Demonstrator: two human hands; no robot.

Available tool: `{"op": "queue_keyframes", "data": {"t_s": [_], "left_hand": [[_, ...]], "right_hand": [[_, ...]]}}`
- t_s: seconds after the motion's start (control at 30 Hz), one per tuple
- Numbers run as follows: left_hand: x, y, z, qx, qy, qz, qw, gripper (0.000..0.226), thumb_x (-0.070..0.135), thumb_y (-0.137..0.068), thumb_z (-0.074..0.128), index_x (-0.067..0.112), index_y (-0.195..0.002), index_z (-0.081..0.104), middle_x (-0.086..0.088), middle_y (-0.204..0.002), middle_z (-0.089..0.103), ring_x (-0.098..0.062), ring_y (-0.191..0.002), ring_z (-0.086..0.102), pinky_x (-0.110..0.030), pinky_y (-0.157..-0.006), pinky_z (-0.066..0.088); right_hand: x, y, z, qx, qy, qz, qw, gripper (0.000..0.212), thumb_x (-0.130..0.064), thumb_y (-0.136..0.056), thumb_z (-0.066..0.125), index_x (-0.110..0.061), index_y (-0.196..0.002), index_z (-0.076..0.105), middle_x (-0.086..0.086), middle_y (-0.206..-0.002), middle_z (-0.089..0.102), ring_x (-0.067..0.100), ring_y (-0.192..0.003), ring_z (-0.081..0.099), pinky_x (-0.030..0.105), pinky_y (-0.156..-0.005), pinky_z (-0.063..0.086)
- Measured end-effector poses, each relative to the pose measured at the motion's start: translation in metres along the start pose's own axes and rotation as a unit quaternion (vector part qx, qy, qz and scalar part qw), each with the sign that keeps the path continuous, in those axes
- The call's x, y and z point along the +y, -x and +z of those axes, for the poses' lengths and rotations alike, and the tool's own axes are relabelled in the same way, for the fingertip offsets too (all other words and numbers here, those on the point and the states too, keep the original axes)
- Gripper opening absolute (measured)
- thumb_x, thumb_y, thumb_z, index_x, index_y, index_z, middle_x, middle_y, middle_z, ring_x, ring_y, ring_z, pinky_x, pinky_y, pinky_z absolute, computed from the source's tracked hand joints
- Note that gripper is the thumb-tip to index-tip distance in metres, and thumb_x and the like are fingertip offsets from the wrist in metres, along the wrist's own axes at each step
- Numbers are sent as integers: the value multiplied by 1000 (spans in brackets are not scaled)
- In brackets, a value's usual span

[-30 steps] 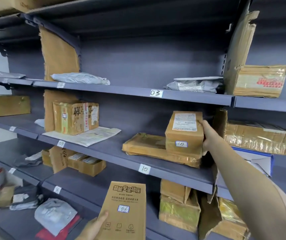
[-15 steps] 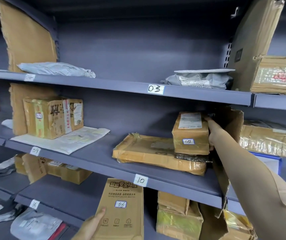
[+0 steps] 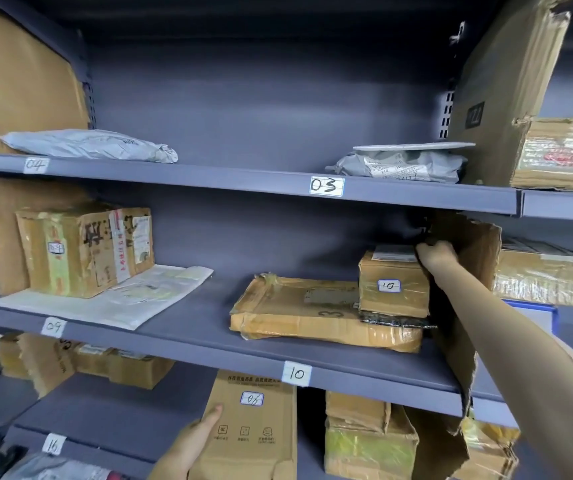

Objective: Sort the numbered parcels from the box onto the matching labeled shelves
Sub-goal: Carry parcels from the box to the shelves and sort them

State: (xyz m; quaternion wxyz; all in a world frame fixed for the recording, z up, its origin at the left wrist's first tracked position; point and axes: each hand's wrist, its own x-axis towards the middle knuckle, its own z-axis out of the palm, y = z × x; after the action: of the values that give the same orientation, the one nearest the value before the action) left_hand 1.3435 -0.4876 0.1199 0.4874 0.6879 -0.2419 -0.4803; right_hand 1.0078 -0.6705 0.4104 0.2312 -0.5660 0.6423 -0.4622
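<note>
A small brown parcel marked 10 (image 3: 393, 284) lies on the shelf labelled 10 (image 3: 296, 373), stacked on a flat taped cardboard parcel (image 3: 313, 311). My right hand (image 3: 436, 254) reaches deep into the shelf and rests against the small parcel's back right top corner, fingers curled over its edge. My left hand (image 3: 188, 445) grips a tall brown parcel marked 06 (image 3: 252, 427) low in the view, below the shelf 10 edge, thumb on its front face.
Shelf labels 03 (image 3: 326, 186), 04 (image 3: 36, 165), 09 (image 3: 53, 326) and 16 (image 3: 53, 444) mark other bays holding grey bags and brown boxes. A torn cardboard divider (image 3: 465, 271) stands just right of my right arm. More taped boxes (image 3: 368, 441) sit below shelf 10.
The small parcel marked 10 was pushed further back onto the flat parcel and now lies settled. My right hand has slid to its back corner. The view moved closer to the shelves.
</note>
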Motion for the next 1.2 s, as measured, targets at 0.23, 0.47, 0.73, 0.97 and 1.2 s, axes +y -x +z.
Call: {"op": "queue_keyframes", "data": {"t_s": [0.23,0.47,0.73,0.97,1.2], "left_hand": [[-19,-27,-3,-38,-36,-21,998,126,88,-32,63,19,-136,50,-4,-135,56,-25,-122,53,-44,-109,37],[-15,-21,-7,-60,-52,-10,997,125,92,-33,62,26,-139,46,-1,-139,52,-25,-127,48,-48,-110,34],[-11,-23,-13,-55,-26,-20,998,134,90,-24,62,24,-139,45,-2,-137,54,-25,-124,51,-47,-109,36],[-4,-9,-19,-49,-24,-23,998,78,69,-76,57,18,-134,51,-5,-131,59,-25,-120,54,-44,-108,37],[-8,-7,-38,-34,4,-15,999,67,65,-78,60,18,-125,58,-4,-115,68,-24,-108,63,-43,-101,45]], "right_hand": [[11,53,25,49,408,-300,861,47,-24,-96,44,-22,-143,37,10,-144,34,32,-131,28,51,-101,31],[30,67,45,92,533,-315,780,66,-14,-94,52,-23,-150,19,13,-149,28,37,-139,20,60,-110,17],[30,53,48,60,525,-284,800,77,3,-87,55,-18,-149,16,15,-142,30,35,-136,23,61,-110,15],[24,38,51,-4,519,-260,814,71,6,-84,54,-17,-143,22,16,-139,26,36,-134,23,63,-110,12],[25,27,46,-61,515,-237,822,63,-12,-94,43,-22,-150,14,12,-150,18,30,-143,10,55,-114,7]]}}
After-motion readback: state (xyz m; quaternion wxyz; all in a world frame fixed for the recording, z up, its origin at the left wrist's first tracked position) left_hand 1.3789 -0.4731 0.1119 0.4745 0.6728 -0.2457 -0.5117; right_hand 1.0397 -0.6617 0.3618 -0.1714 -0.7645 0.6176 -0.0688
